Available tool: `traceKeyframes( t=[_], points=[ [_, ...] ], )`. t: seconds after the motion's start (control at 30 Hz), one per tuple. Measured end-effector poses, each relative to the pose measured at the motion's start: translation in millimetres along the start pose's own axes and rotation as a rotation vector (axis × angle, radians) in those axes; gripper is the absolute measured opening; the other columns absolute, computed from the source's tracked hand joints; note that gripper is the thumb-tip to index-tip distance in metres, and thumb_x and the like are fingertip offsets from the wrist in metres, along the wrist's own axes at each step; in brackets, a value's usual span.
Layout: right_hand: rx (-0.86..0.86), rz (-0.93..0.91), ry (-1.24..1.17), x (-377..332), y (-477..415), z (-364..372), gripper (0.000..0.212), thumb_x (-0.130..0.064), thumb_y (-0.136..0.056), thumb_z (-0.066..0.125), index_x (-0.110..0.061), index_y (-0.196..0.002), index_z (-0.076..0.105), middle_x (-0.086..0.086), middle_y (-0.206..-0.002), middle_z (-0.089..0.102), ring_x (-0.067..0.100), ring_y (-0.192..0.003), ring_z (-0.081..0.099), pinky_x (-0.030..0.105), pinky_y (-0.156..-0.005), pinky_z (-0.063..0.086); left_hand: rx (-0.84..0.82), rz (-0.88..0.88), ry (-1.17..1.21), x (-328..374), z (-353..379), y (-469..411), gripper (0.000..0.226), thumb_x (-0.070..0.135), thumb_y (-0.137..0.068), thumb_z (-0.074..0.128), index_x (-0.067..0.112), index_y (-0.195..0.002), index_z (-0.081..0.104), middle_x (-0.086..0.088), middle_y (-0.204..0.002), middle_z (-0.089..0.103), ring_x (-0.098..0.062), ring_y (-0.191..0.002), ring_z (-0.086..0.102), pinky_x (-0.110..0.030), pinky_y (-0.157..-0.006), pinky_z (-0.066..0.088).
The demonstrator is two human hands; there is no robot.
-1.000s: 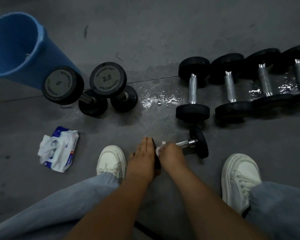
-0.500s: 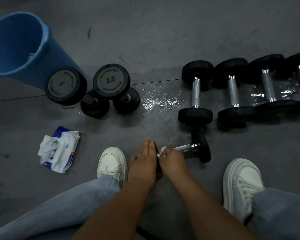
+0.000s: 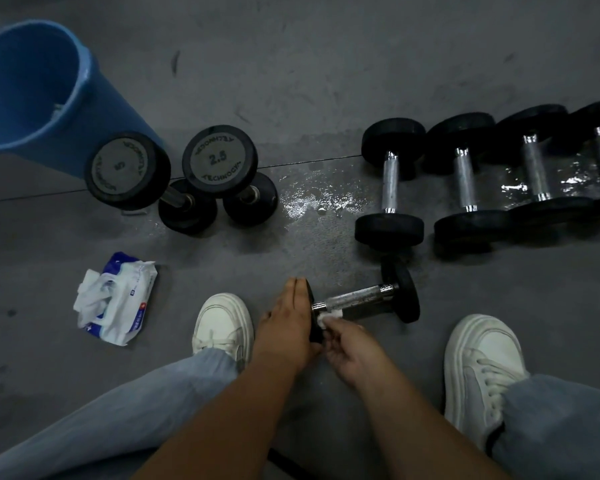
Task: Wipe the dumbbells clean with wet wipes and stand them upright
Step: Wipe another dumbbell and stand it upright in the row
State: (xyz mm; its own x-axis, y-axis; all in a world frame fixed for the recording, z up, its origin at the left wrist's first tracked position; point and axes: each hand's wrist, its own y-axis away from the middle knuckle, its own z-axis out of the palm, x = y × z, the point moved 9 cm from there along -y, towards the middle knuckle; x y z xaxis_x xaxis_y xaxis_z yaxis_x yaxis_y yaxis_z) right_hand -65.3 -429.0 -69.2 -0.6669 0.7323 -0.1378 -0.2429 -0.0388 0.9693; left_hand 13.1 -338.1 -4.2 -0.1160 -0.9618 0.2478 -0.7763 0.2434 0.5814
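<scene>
A small black dumbbell point(image 3: 364, 296) with a chrome handle lies on its side on the floor between my feet. My left hand point(image 3: 288, 320) lies flat against its near weight, holding it steady. My right hand point(image 3: 347, 344) is shut on a white wet wipe point(image 3: 328, 318) pressed at the handle's near end. Two dumbbells point(image 3: 219, 161) stand upright at the left. Several more dumbbells point(image 3: 390, 183) lie in a row at the right. The opened wet wipe pack point(image 3: 116, 301) lies on the floor at the left.
A blue bucket point(image 3: 32, 88) stands at the far left, behind the upright dumbbells. The grey floor point(image 3: 312, 206) is wet between the two groups and under the row at the right. My white shoes point(image 3: 222, 323) flank the dumbbell I hold.
My right hand has slid back along the handle toward the near weight, baring most of the chrome handle. My left hand has stayed on the weight.
</scene>
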Motion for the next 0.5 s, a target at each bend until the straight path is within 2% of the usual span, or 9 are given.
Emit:
traceKeyframes(
  t=[0.13,0.2,0.27,0.33,0.4,0.43,0.5],
  points=[
    [-0.046,0.17,-0.047,6.1,0.4,2.9,0.016,-0.002,-0.093,0.054,-0.011,-0.079,0.057,0.0,-0.049,0.059,0.002,-0.035,0.05,0.01,-0.033,0.032,0.002,0.008,0.011,1.4,-2.6,-0.9,0.117,0.043,-0.075,0.076,0.015,-0.156,-0.005,-0.003,-0.165,-0.005,-0.023,-0.148,0.023,-0.04,-0.112,0.034],
    [-0.07,0.187,0.018,1.1,6.1,5.5,0.015,-0.005,-0.093,0.054,-0.012,-0.081,0.057,0.0,-0.049,0.056,0.002,-0.034,0.047,0.01,-0.033,0.032,-0.011,0.009,0.018,0.3,-2.6,-2.7,0.117,0.043,-0.075,0.076,0.014,-0.156,-0.005,-0.004,-0.165,-0.005,-0.023,-0.148,0.023,-0.04,-0.111,0.033],
    [-0.077,0.132,0.183,-9.9,11.6,11.7,0.012,-0.008,-0.093,0.056,-0.013,-0.083,0.059,-0.001,-0.05,0.055,0.001,-0.034,0.044,0.011,-0.033,0.031,-0.02,0.002,0.024,-0.4,-1.5,-2.9,0.119,0.042,-0.075,0.077,0.015,-0.156,-0.005,-0.003,-0.165,-0.005,-0.024,-0.148,0.024,-0.041,-0.112,0.034],
    [0.007,-0.134,0.455,-39.1,12.9,21.0,0.007,-0.01,-0.089,0.063,-0.014,-0.083,0.063,0.0,-0.056,0.057,0.003,-0.04,0.046,0.014,-0.036,0.035,-0.017,0.002,0.021,-0.5,-1.8,-2.7,0.12,0.039,-0.074,0.079,0.016,-0.156,-0.005,-0.002,-0.165,-0.006,-0.024,-0.147,0.025,-0.043,-0.112,0.035],
    [0.166,-0.55,0.742,-75.5,25.0,35.8,0.005,-0.018,-0.085,0.068,-0.014,-0.082,0.068,0.0,-0.066,0.064,0.008,-0.054,0.057,0.02,-0.05,0.046,-0.015,0.005,0.028,-0.7,-1.9,-2.8,0.119,0.037,-0.074,0.08,0.015,-0.156,-0.004,-0.003,-0.165,-0.005,-0.024,-0.146,0.028,-0.043,-0.11,0.037],
    [0.214,-0.703,0.876,-83.4,34.2,44.7,0.01,-0.023,-0.086,0.067,-0.014,-0.083,0.069,0.0,-0.072,0.068,0.011,-0.064,0.062,0.022,-0.06,0.049,-0.006,0.009,0.031,-0.3,-2.4,-2.8,0.117,0.039,-0.074,0.079,0.015,-0.155,-0.003,-0.002,-0.165,-0.004,-0.024,-0.145,0.03,-0.043,-0.109,0.038],
    [0.26,-0.787,1.101,-81.5,41.3,51.0,0.019,-0.031,-0.09,0.059,-0.016,-0.089,0.07,0.001,-0.083,0.072,0.018,-0.08,0.066,0.025,-0.07,0.049,0.017,0.022,0.026,1.9,-3.6,-1.7,0.115,0.043,-0.075,0.077,0.016,-0.155,-0.002,-0.002,-0.164,-0.001,-0.024,-0.143,0.033,-0.042,-0.105,0.04]
  ],
)
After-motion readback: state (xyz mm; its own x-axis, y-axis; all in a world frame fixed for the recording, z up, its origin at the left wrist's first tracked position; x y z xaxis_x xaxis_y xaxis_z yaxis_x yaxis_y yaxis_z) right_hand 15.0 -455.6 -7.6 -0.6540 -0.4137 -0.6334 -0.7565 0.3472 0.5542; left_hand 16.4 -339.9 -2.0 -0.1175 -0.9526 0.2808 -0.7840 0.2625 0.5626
